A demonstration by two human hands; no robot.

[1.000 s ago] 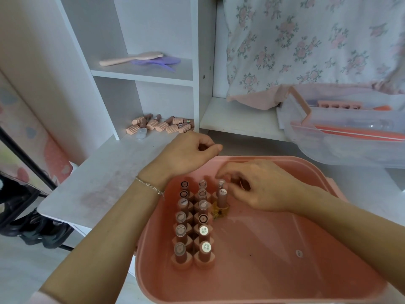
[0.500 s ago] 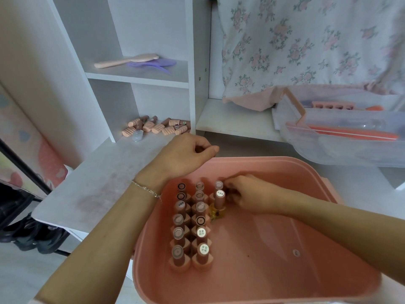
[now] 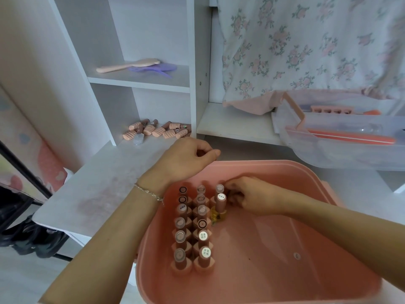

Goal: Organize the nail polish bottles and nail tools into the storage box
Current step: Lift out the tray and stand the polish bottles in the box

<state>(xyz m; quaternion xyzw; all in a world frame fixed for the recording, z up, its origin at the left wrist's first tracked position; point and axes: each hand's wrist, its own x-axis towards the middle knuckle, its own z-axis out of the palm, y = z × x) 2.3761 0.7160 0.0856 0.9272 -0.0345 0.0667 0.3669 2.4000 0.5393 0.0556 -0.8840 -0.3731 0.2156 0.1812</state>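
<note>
Your right hand sits low in the pink storage box at the centre of the frame, its fingers curled in against the back bottle of the third row; they touch it or come very near, but whether they actually pinch it is hidden, so I cannot tell. Your left hand rests on the box's far rim, just above centre, fingers curled with thumb to fingertip, and whether it holds anything small I cannot tell either. Two full rows of standing bottles fill the box's left side, packed touching each other, with a yellow bottle just in front of the one you are handling. That is where it could go wrong: these bottles are tall and narrow and stand close together, so a knuckle dragged sideways as you pull out could tip the yellow one and send it into the neighbouring row. Lift your hand straight up. More bottles lie on their sides in a loose heap on the surface at upper left, where they could roll if you grab carelessly. The nail tools sit in the clear tray at upper right.
</note>
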